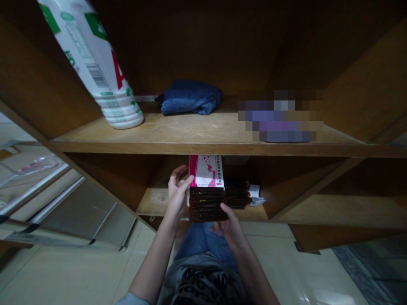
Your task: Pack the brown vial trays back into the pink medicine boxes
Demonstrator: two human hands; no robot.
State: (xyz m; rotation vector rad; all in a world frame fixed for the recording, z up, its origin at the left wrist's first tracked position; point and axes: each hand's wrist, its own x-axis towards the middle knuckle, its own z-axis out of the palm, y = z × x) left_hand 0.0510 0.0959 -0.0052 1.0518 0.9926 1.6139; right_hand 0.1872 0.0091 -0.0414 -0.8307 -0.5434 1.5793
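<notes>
My left hand [178, 189] grips the left side of a pink and white medicine box [206, 171], its thumb on the printed face. A row of dark brown oral-liquid vials [206, 203] sticks out of the box's near end. My right hand [229, 224] holds the lower right corner of this row, the thumb on top and the fingers partly hidden beneath. Behind and to the right, another batch of brown vials [238, 195] lies on the lower shelf [152, 202], beside a crumpled white paper [257, 195].
On the upper shelf [190, 133] stand a white bottle [95, 67] with green print, a folded blue towel [190, 97] and a pixelated item [280, 123]. A metal-framed rack [73, 203] is at the left. Tiled floor [270, 262] lies below.
</notes>
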